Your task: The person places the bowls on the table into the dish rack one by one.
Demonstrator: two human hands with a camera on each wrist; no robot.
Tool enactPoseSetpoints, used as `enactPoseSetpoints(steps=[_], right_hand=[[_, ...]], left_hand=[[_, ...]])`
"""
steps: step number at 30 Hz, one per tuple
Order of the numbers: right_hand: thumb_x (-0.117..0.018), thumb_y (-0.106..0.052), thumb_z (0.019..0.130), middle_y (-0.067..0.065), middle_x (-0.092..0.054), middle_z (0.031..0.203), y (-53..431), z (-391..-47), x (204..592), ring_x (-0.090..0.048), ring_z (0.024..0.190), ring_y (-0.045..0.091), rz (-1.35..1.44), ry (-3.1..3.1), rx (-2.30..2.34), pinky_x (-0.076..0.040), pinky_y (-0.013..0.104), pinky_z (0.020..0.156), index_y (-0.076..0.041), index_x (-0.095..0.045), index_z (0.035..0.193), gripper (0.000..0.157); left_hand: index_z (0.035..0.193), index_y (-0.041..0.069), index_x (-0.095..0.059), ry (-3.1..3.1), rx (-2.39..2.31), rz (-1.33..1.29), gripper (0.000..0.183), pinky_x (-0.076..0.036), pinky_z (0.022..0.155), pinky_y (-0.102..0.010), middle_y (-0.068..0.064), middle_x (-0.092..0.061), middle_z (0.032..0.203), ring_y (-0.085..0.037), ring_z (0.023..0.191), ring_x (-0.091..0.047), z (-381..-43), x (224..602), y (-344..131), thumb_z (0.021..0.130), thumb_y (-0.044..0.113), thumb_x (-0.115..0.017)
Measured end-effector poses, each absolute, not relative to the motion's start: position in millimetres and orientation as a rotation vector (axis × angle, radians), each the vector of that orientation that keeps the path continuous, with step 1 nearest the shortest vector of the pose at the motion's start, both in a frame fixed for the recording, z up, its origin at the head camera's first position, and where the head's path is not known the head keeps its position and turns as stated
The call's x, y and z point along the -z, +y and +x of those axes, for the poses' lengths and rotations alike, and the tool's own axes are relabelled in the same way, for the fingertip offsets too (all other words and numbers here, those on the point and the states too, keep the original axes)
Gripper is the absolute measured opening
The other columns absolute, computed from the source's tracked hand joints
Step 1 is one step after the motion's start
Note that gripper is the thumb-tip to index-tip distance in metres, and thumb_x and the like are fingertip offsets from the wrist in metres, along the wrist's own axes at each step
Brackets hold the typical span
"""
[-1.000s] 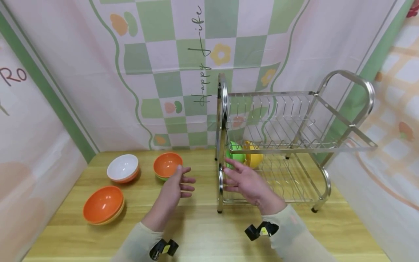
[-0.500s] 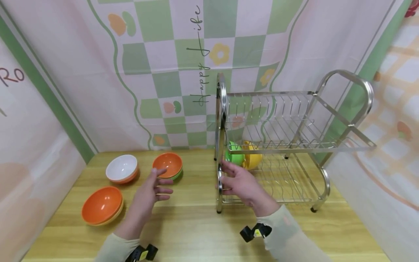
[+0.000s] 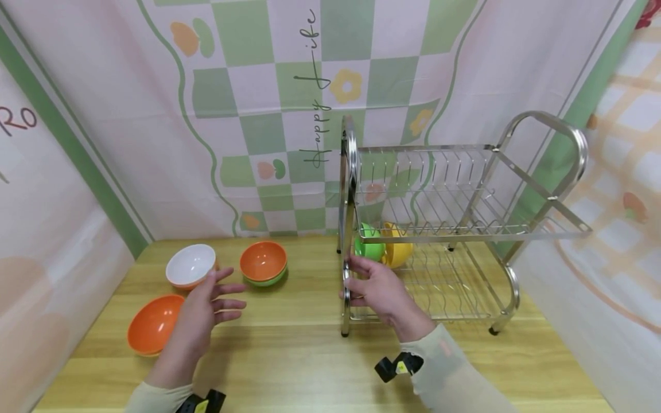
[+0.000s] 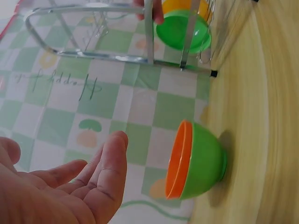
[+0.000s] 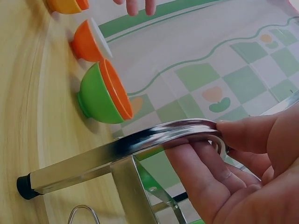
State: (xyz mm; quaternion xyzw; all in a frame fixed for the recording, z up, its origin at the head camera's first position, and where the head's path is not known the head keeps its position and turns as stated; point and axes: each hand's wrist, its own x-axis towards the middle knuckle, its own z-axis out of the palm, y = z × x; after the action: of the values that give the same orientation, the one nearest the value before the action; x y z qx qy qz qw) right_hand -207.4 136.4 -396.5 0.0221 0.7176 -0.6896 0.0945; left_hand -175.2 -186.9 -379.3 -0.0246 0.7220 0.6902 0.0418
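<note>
My left hand [image 3: 203,312] hovers over the left of the table with fingers extended, holding nothing. It partly covers an orange bowl [image 3: 150,327], and its fingertips overlap the edge of a white bowl [image 3: 191,265] nested in an orange one. To its right stands an orange bowl nested in a green bowl [image 4: 205,161]. My right hand [image 3: 379,292] holds the left front post of a metal dish rack [image 5: 163,133], thumb on one side and fingers on the other. Behind that post, a green bowl [image 3: 369,248] and a yellow bowl [image 3: 399,250] sit tilted on the lower tier.
The two-tier rack takes up the right of the wooden table [image 3: 310,373]. Its upper tier [image 3: 428,198] overhangs the lower wire tier [image 3: 449,281]. A printed curtain [image 3: 289,132] hangs along the back edge, with more fabric at both sides.
My left hand has moved left, from beside the green-and-orange bowls to over the front-left bowl. My right hand has shifted slightly left, its fingers now around the rack post.
</note>
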Motion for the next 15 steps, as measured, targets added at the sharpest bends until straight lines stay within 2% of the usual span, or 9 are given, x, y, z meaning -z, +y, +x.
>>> enactPoseSetpoints(steps=[2,4,8,12,15], right_hand=[[-0.065,0.006,0.091,0.011,-0.046,0.149,137,-208,397,-0.069,0.086,0.032,0.07,2.128,2.048,-0.06,0.043,0.076,-0.013,-0.047,0.148,0.063],[-0.065,0.006,0.091,0.011,-0.046,0.149,137,-208,397,-0.069,0.085,0.032,0.07,2.13,2.048,-0.06,0.043,0.076,-0.013,-0.048,0.148,0.063],[-0.066,0.005,0.09,0.011,-0.047,0.149,138,-208,399,-0.069,0.084,0.031,0.071,2.14,2.037,-0.061,0.043,0.075,-0.014,-0.048,0.148,0.063],[-0.066,0.005,0.09,0.01,-0.048,0.148,139,-209,399,-0.069,0.085,0.032,0.068,2.126,2.045,-0.06,0.045,0.077,-0.014,-0.049,0.147,0.063],[-0.066,0.004,0.091,0.01,-0.048,0.148,140,-210,399,-0.069,0.085,0.032,0.06,2.117,2.048,-0.06,0.046,0.078,-0.015,-0.049,0.147,0.062]], left_hand=[[0.15,0.001,-0.036,2.231,-2.094,-0.094,0.059,-0.059,0.079,-0.035,-0.024,-0.057,0.129,-0.026,0.092,-0.066,-175,377,-193,0.11,0.041,-0.022],[0.151,0.002,-0.035,2.318,-2.013,-0.115,0.055,-0.059,0.081,-0.034,-0.024,-0.055,0.131,-0.027,0.096,-0.065,-176,375,-199,0.11,0.037,-0.031],[0.151,0.005,-0.038,2.686,-1.557,-0.106,0.057,-0.056,0.086,-0.041,-0.023,-0.053,0.136,-0.035,0.109,-0.062,-177,368,-221,0.105,0.034,-0.051],[0.151,-0.001,-0.034,2.907,-1.132,-0.049,0.065,-0.049,0.089,-0.054,-0.031,-0.043,0.144,-0.048,0.119,-0.053,-180,362,-257,0.102,0.035,-0.056],[0.147,-0.007,-0.034,2.992,-0.96,-0.054,0.062,-0.048,0.086,-0.06,-0.039,-0.041,0.139,-0.055,0.115,-0.05,-182,359,-290,0.101,0.027,-0.057]])
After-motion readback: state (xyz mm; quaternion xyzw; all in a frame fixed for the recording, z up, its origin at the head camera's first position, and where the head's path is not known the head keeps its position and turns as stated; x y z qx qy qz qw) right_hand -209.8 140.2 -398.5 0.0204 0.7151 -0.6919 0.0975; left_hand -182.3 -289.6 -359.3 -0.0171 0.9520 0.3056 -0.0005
